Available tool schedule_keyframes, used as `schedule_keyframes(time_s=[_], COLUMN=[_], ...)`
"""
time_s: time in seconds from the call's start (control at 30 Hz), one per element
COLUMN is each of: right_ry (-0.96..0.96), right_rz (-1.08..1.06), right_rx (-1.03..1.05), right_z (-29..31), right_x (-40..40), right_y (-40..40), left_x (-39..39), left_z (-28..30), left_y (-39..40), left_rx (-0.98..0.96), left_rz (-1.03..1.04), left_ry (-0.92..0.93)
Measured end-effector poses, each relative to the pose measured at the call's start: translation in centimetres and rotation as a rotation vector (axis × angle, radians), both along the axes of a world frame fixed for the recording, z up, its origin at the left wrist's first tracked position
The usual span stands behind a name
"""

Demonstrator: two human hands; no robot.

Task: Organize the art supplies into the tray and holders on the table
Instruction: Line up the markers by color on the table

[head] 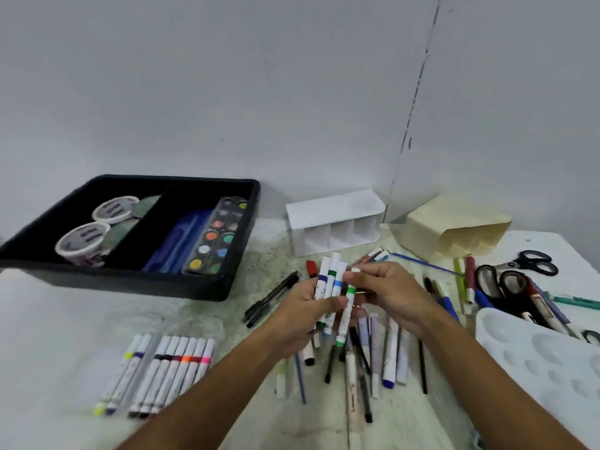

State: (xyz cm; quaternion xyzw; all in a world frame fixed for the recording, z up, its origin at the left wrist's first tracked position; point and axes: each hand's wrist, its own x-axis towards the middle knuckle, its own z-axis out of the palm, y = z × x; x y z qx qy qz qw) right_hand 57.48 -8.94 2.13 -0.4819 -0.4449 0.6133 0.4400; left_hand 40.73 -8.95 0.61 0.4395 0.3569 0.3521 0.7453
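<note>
Left hand (303, 308) fingers clamped around 3 markers (329, 287); right hand (386, 292) fingers pinching green marker (346, 315) alongside them.

Black tray (233, 280) sits tilted, back left of my marker bundle (331, 287): paint tubs in its left compartment, watercolour palette (216, 237) in its right. White three-slot holder (334, 222) just behind the bundle; cream holder (454, 225) lies tipped, back right.
</note>
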Motion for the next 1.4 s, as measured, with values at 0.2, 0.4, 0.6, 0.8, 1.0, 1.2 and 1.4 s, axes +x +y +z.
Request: schedule_keyframes(time_s=[0.2,0.4,0.6,0.8,1.0,1.2,1.4], right_ry=[0.071,0.011,-0.117,-0.389,-0.565,-0.9,-1.268], right_rz=[0.071,0.156,0.133,0.087,0.117,0.147,0.266], right_rx=[-0.035,-0.104,-0.012,0.105,0.1,0.224,0.351], right_z=[-0.8,-1.6,-2.5,-3.3,-3.7,-4.6,-4.1], right_x=[-10.9,-21.7,-30.3,-35.0,-36.4,-36.6,-35.9], right_y=[0.5,0.6,0.6,0.6,0.7,0.3,-0.8], left_x=[-12.7,-27.1,-37.0,-38.2,-38.4,-38.6,-38.5], left_z=[-1.4,-1.8,-2.5,-3.9,-5.0,-5.0,-4.9], left_y=[-1.9,-4.0,-5.0,-5.4,-5.9,-5.8,-5.8], left_rx=[-0.016,-0.003,0.051,0.043,0.024,0.031,0.039], left_rz=[0.149,0.324,0.466,0.489,0.47,0.468,0.456], left_ry=[0.109,0.211,0.304,0.213,0.164,0.139,0.151])
